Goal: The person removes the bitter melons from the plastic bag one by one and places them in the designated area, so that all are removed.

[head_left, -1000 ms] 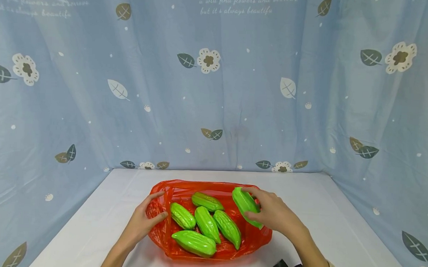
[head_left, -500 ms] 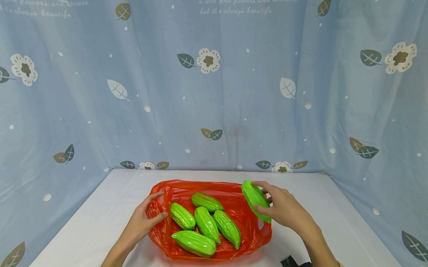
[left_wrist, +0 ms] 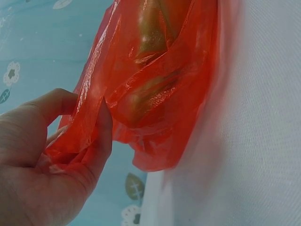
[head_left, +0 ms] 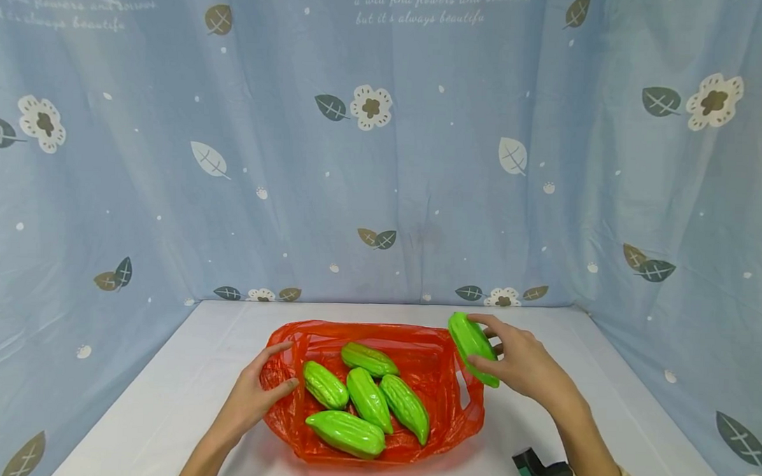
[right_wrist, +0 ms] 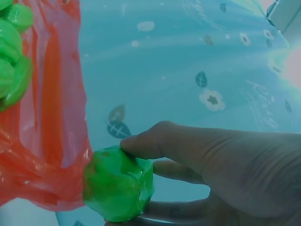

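A red plastic bag point(head_left: 440, 436) lies spread open in the head view, with several ridged green bitter melons point(head_left: 367, 398) inside. At its left side, my left hand point(head_left: 254, 391) holds the bag's edge; in the left wrist view the thin plastic point(left_wrist: 89, 113) runs between thumb and fingers. My right hand point(head_left: 522, 358) grips another bitter melon point(head_left: 468, 342) above the bag's right back corner, thumb on the near side and fingers beyond. The right wrist view shows that bitter melon point(right_wrist: 117, 186) end-on, overlapping the bag's edge.
A white table point(head_left: 226, 331) lies under the bag. Blue patterned curtain point(head_left: 384, 161) hangs behind and on both sides. A black wrist device point(head_left: 546, 475) sits at the right forearm.
My right hand has carried its bitter melon from over the bag's right part rightward and back, to its right edge. The left hand and the other bitter melons stay put.
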`<state>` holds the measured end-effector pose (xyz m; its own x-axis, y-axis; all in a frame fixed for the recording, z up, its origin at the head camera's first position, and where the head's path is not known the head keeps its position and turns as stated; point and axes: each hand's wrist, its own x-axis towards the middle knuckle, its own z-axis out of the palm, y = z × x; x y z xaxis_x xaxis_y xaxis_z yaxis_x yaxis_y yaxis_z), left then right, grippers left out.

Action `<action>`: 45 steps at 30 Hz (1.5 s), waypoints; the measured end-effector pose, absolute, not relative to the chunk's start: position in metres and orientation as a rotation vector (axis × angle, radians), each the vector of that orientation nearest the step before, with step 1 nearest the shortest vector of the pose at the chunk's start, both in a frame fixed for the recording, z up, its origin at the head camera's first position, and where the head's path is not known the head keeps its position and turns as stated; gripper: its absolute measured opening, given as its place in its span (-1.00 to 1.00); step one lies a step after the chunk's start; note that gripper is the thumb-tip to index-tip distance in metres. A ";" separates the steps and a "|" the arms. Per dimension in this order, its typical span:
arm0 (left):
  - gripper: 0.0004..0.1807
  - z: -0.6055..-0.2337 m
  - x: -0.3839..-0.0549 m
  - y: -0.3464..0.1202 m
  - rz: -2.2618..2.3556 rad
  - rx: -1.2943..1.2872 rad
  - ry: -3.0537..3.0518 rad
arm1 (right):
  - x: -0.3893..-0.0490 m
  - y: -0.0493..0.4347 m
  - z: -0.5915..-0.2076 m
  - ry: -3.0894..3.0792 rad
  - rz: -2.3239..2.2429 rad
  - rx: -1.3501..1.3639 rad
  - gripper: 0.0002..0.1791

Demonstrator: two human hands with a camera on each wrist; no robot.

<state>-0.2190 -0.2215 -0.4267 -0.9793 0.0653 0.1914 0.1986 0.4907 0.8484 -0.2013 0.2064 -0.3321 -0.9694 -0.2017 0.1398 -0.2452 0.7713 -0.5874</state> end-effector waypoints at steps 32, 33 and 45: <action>-0.30 -0.428 -0.220 -0.221 -1.556 -0.190 -2.589 | -0.235 0.242 -0.374 -2.933 0.844 0.192 -0.27; -0.31 -0.428 -0.220 -0.221 -1.565 -0.188 -2.589 | -0.236 0.243 -0.376 -2.937 0.845 0.188 -0.27; -0.31 -0.427 -0.219 -0.219 -1.571 -0.161 -2.585 | -0.249 0.244 -0.392 -2.976 0.850 0.143 -0.31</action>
